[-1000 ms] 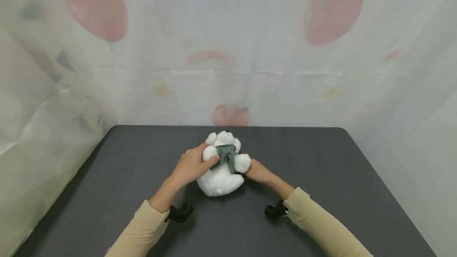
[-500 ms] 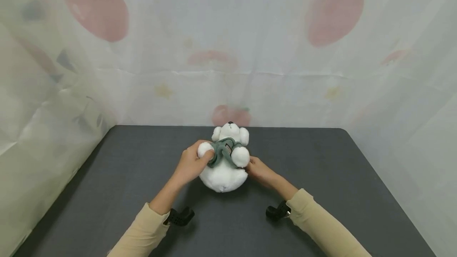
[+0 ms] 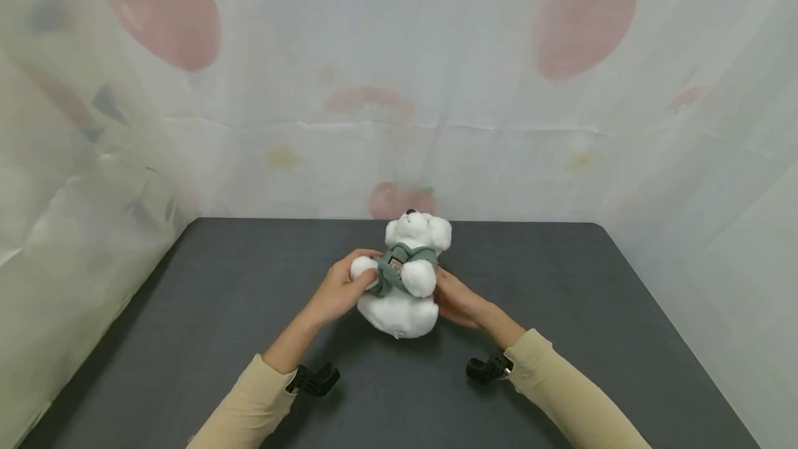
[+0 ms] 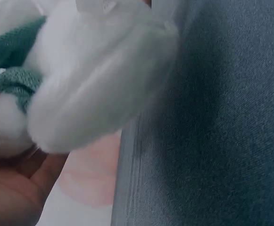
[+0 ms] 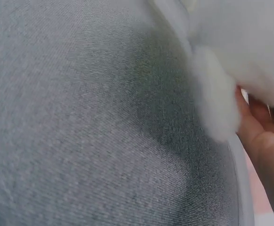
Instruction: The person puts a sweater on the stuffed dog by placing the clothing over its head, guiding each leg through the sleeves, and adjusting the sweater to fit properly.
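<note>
- Head view shows a dark grey table (image 3: 249, 296) filling the lower half, with a pale curtain (image 3: 399, 89) printed with red fruit hanging behind it and along both sides.
- Near the table's middle, toward the far edge, sits a white plush bear (image 3: 404, 276); it stands roughly upright with its long axis vertical and tipped slightly away, head up toward the curtain, rump on the table.
- A grey-green garment (image 3: 399, 265) wraps its chest.
- The left hand (image 3: 341, 289) grips the bear's left-side paw and the garment, fingers curled round them.
- The right hand (image 3: 460, 300) lies against the bear's right side; its fingers are mostly hidden, so whether it grips cannot be told.
- Nothing stands between the hands and the bear.
</note>
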